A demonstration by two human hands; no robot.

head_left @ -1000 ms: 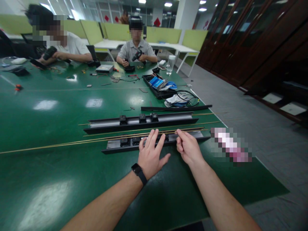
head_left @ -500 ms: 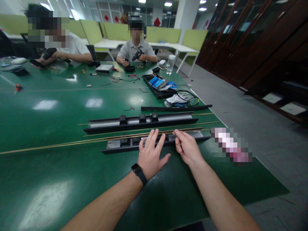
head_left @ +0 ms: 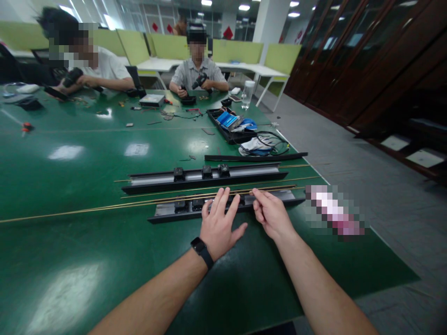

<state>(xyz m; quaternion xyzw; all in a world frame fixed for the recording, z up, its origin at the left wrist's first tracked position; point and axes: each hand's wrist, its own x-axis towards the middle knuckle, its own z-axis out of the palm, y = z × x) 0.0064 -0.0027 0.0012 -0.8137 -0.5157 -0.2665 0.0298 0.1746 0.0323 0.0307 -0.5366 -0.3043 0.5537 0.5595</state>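
Observation:
My left hand [head_left: 220,228], a dark watch [head_left: 199,246] on its wrist, lies open with spread fingers over thin brass-coloured rods [head_left: 87,208] and the nearer black channel [head_left: 167,217]. The fingers cover part of that channel and of the small black blocks [head_left: 180,204] inside it. To the right, my right hand [head_left: 274,216] is closed in a pinch, thumb against index finger, on a thin brass rod; the contact is partly hidden by the fingers. Behind both hands lies a second black channel [head_left: 206,182] with black blocks [head_left: 207,171] standing in it.
A long black strip [head_left: 256,157] lies farther back, near white-and-blue gloves [head_left: 256,145] and a black tray [head_left: 233,136] of parts. Two people sit across the green table [head_left: 87,242], each with a power drill [head_left: 200,81]. A clear cup [head_left: 247,94] stands near the edge.

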